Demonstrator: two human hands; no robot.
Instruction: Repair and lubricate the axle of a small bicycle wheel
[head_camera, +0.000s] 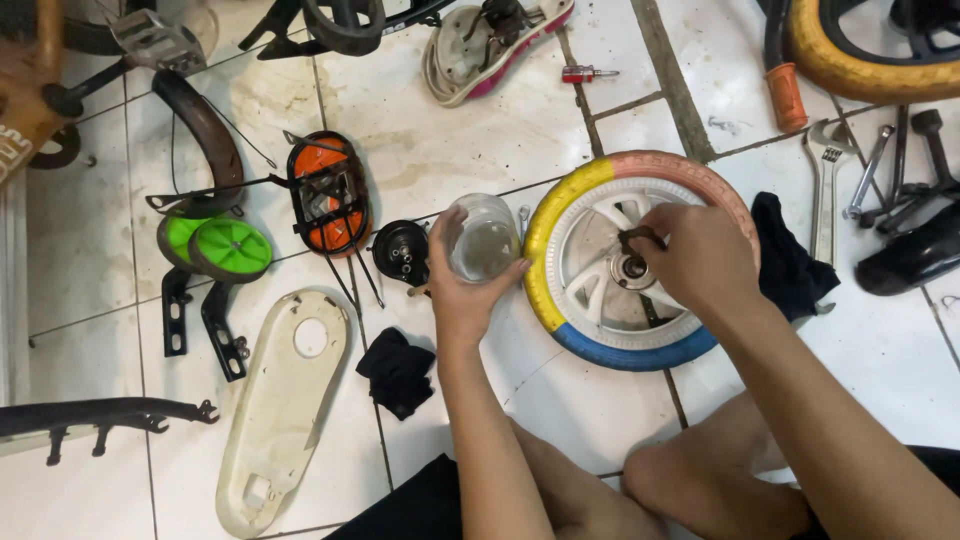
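Left hand (462, 285) grips a clear jar (482, 238) just left of the wheel (600, 340); right hand (700, 255), fingers curled, pinches a small dark part (636, 238) above the wheel's hub (632, 270).

2 green training wheels (215, 247), a cream chain guard (280, 405), a wrench (826, 185) and a black rag (397, 371) lie on the tiled floor (450, 130).

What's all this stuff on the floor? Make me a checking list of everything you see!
Surface: white floor tiles, stained.
Job's things: small wheel with a yellow, pink and blue tyre, lying flat; clear jar.
Clutter: green training wheels, cream chain guard, orange basket, black rags, wrench, screwdriver.
Grippers: left hand holds the jar; right hand pinches a small dark part at the wheel hub.
Cables: nothing seen.
Surroundings: yellow tyre, saddle.
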